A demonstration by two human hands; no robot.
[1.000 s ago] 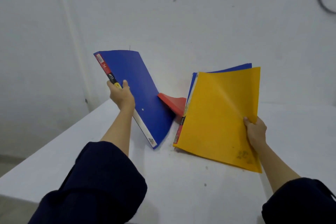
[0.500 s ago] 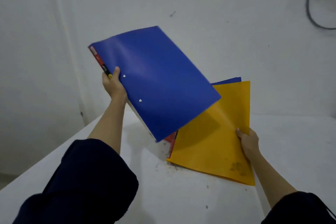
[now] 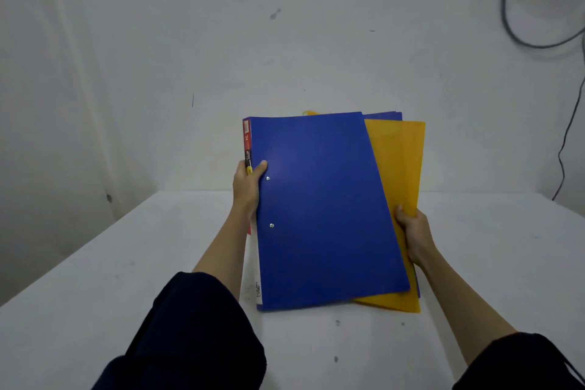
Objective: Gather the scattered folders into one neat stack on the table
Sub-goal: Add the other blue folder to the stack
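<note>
1. A blue folder (image 3: pixel 323 209) is held by the left hand (image 3: pixel 246 191) at its spine edge: the thumb is laid over the front cover, and the other fingers are hidden behind, so their spread cannot be told.
2. A yellow folder (image 3: pixel 397 168) is pinched by the right hand (image 3: pixel 413 233) at its right edge; the fingers are curled closed around that edge, with more sheets apparently caught in the same grip.
3. The blue folder is laid on top of the yellow one, between the two hands, tilted up toward the camera, not flat.
4. A sliver of another blue folder (image 3: pixel 384 115) is seen behind the yellow one, up and away from the right fingers. A red strip (image 3: pixel 249 229) is seen just below the left fingers, beside the wrist; whether it belongs to a separate red folder or to the spine label cannot be told.
5. The bundle's lower edge is near or touching the table (image 3: pixel 95 279); contact cannot be confirmed.
6. Progress, as judged: gathering looks mostly done, since no loose folders are seen anywhere on the visible table top. All folders in view are held in one bundle.
7. Left to do, as judged: edges are not squared. The yellow folder sticks out past the blue one toward the right fingers and at the bottom corner, and the top one is skewed. The bundle needs to be tapped even, then laid flat and let go.
8. Risk, as judged: slick plastic covers may slide apart if either grip is loosened early.
</note>
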